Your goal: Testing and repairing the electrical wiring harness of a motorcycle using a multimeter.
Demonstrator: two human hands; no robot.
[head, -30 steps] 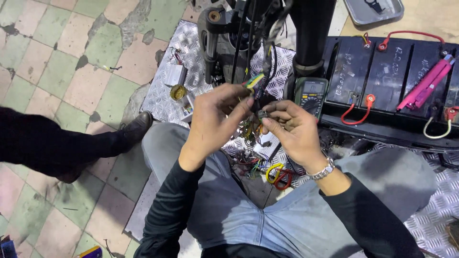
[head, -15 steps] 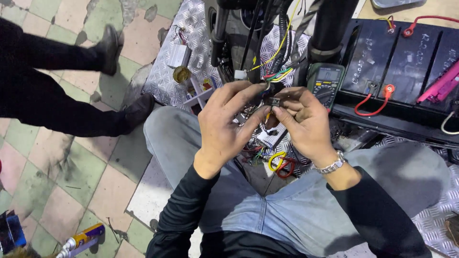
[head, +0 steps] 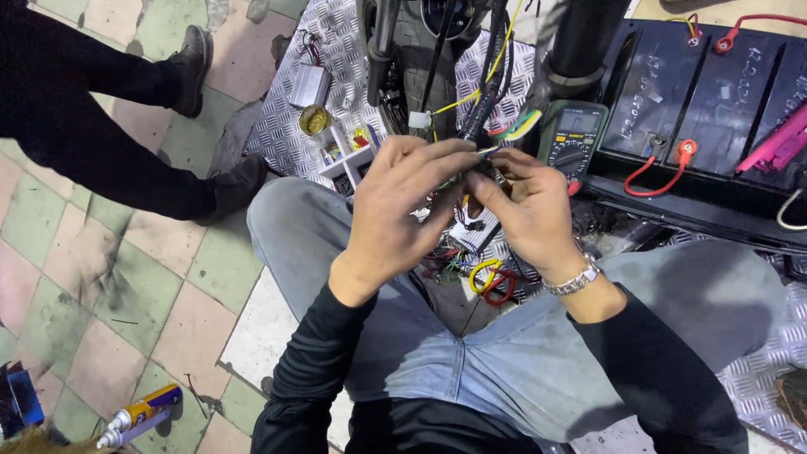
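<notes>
Both hands now lower, wire bundle unchanged.

Worn green and pink floor tiles beside diamond-plate metal flooring.

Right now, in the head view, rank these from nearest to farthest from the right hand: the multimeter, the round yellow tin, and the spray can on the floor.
From the right hand:
1. Multimeter: just above it, beside the batteries.
2. Round yellow tin: upper left, on the tread plate beyond the left hand.
3. Spray can: far lower left, on the tiled floor.
</notes>
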